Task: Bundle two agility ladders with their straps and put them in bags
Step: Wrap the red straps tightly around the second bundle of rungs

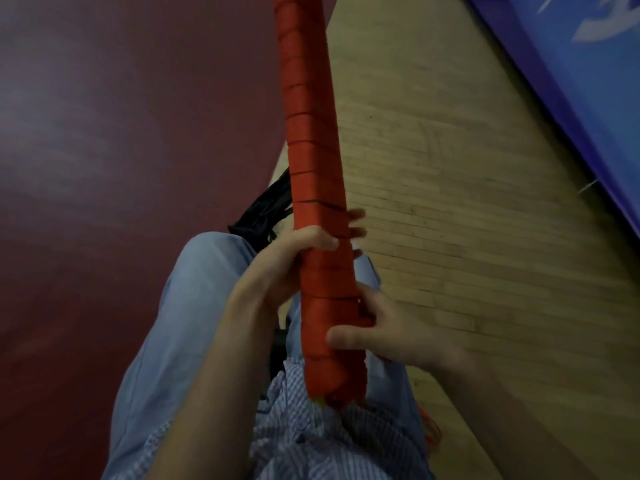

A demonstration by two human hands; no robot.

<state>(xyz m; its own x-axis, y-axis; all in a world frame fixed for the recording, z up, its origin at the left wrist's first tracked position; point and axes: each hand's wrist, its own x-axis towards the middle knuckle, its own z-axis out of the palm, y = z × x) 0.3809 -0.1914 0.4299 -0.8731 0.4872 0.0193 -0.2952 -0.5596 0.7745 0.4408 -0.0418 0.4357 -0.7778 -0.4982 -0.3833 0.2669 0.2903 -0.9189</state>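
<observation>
The left hand (298,251) is wrapped round the red ladder bundle (308,116), with the thumb laid on the near face and the fingertips (356,216) seen past the far edge. Just below it, the right hand (391,337) is also closed on the bundle. Its thumb (346,337) is pressed across the front and the other fingers are curled at the side edge. Whether a strap end is pinched there cannot be told. The bundle is therefore held near its lower end, which is rested against the striped shirt (311,427). From the hands it is extended up and away, out of the top of the view.

The bundle is judged stiff along its length, since flat rungs are stacked in it, but loose across it, so the rungs may be expected to slide against each other unless squeezed. It is probably light, and good friction is expected from the webbing. A grip round the whole stack is judged best, with 1 hand left for the strap.

Counted are 2 hands, 1 red bundle and 1 dark heap (263,209) just beyond the left hand, which may be strap or bag. A 2nd ladder is not seen. Beyond the right hand, a wooden floor (450,168) and 1 blue mat (571,64) are seen.
</observation>
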